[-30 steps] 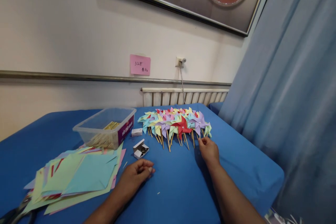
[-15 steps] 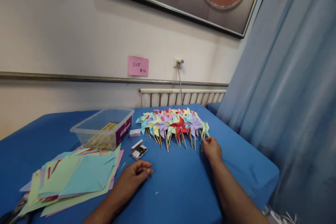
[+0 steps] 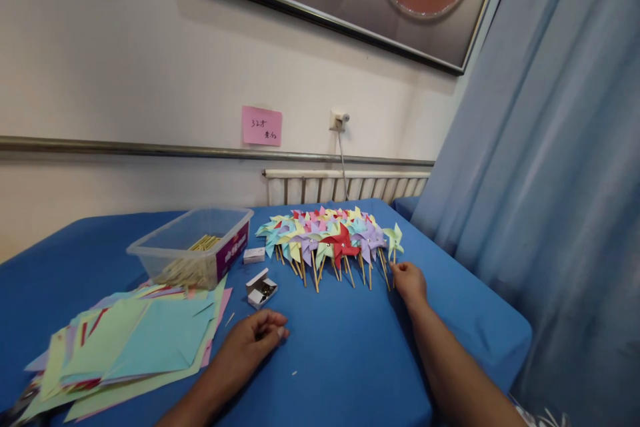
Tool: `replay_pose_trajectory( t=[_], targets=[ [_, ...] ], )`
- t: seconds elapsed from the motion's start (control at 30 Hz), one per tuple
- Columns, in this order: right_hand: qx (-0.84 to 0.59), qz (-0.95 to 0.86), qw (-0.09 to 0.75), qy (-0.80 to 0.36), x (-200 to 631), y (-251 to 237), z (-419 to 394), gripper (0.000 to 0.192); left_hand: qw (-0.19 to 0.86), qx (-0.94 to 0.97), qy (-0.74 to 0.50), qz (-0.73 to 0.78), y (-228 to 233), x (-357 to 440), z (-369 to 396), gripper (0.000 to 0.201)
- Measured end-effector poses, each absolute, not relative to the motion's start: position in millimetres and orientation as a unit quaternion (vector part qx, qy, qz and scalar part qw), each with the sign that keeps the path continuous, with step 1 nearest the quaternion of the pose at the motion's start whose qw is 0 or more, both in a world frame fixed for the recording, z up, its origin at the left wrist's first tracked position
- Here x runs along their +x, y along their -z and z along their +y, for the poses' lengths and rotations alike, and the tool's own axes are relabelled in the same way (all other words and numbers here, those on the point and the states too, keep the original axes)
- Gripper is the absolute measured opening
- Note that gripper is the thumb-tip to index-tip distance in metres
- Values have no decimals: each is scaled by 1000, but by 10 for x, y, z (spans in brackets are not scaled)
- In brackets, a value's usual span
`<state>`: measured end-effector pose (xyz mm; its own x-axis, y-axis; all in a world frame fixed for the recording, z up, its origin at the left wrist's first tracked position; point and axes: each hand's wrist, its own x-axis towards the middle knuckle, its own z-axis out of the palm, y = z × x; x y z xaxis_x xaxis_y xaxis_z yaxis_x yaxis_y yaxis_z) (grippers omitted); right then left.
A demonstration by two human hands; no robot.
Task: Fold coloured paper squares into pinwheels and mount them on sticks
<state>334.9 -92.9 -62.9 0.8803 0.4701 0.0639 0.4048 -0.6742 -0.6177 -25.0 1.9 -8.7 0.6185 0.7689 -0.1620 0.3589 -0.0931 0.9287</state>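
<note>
right hand at the end pinwheel's stick

the right hand (image 3: 410,280) lies on the blue tabletop (image 3: 350,347) at the right end of the row of paper pinwheels (image 3: 325,240). its fingertips meet the lower end of the stick of the pale green pinwheel (image 3: 395,238), which stands just right of the row. the grip looks pinched on that stick, though the fingers are too small here to show the contact clearly. the left hand (image 3: 255,340) rests on the tabletop well left of the row, fingers curled loosely inward with nothing visible in them, near a small open white box (image 3: 261,288). the box's contents are dark and too small to make out. the stack of coloured paper sheets (image 3: 130,347) is cut off at the left edge, and the clear plastic tub (image 3: 193,243) of sticks stands behind it.
</note>
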Motion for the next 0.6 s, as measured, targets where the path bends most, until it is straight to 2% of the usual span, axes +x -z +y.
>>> replay_pose_trajectory(
  t=[0.43,0.6],
  targets=[
    [-908,-289,300,-36,3501,604,-881,27,527,725,-161,412,171,-250,70,41],
    [-917,-257,301,-41,3606,621,-906,30,525,730,-161,408,175,-254,68,39]
  ],
)
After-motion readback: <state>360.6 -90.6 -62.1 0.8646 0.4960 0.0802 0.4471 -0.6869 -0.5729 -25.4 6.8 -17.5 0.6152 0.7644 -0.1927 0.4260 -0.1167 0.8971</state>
